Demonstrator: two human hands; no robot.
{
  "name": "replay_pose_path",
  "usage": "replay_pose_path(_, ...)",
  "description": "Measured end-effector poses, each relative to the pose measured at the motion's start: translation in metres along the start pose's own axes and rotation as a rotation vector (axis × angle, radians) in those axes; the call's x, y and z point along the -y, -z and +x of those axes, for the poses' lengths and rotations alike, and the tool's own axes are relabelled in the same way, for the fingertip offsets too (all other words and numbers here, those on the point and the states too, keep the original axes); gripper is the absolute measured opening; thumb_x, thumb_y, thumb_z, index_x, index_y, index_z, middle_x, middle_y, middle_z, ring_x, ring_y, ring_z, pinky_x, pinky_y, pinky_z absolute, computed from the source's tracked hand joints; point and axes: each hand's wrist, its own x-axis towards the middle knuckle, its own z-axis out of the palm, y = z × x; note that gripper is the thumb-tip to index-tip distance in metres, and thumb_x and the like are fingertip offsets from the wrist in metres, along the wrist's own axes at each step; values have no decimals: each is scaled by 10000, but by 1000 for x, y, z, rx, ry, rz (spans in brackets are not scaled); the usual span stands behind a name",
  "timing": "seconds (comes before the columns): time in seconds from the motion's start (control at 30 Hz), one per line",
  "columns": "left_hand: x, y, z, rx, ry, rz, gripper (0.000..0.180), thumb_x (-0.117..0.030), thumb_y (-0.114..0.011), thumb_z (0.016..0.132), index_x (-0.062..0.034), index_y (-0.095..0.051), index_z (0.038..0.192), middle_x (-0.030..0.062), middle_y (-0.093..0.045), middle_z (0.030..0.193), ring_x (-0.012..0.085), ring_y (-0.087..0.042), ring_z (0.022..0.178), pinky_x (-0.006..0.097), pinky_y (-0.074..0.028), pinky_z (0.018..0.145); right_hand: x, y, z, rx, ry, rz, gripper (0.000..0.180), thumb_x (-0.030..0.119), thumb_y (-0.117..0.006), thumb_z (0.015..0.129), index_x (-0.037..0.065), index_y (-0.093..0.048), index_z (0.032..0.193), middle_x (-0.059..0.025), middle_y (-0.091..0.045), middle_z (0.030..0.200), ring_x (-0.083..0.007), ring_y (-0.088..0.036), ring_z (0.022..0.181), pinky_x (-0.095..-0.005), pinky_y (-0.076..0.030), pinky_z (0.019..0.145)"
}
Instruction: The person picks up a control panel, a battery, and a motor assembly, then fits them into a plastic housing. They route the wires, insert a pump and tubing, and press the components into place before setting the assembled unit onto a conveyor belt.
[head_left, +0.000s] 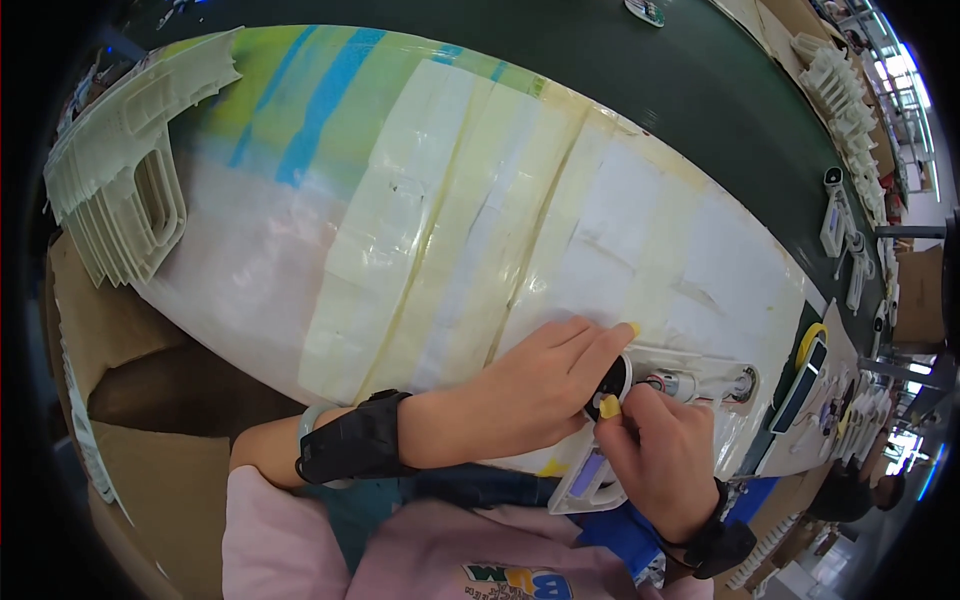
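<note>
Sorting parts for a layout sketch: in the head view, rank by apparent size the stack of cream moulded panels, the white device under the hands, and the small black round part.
1. Stack of cream moulded panels
2. White device, partly covered by the hands
3. Black round part

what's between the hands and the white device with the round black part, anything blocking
Nothing visible. The left hand lies over the white device with its fingers on the round black part, and the right hand touches that part from below. Both are already in contact, on the taped white table.
</note>
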Motion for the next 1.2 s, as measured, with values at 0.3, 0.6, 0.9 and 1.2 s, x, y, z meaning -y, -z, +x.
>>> replay_pose_path(0.3,-1,1,-2,-31,-3,-17,703,-27,-773,657,63,-443,1271,182,-525,1153,355,-552,1008,407,-472,879,6,-11,-5,-24,-29,-97,206,53,-684,794,26,-492,727,-127,-544,618,-342,-557,533,-411,-412,486)
replay_pose_path(0.6,1,2,-4,-6,32,-53,719,-28,-780,643,73,-446,1272,185,-516,1163,360,-555,1013,411,-476,874,8,-10,-11,-7,14,-96,210,64,-708,786,26,-504,750,-118,-532,637,-333,-567,557,-410,-417,493)
replay_pose_path(0.9,2,7,-5,-4,-10,-13,699,-20,-726,659,109,-412,1269,184,-550,1028,340,-554,950,391,-467,838,16,-6,-5,47,-38,-55,218,58,-693,800,17,-493,722,-133,-550,608,-358,-561,532,-418,-410,479)
replay_pose_path(1.2,0,7,-7,13,53,-158,690,-23,-742,639,65,-439,1253,194,-531,1107,376,-536,1026,429,-456,875,7,-8,4,19,-62,-75,211,85,-690,827,5,-530,716,-138,-564,581,-324,-564,490,-382,-419,476)
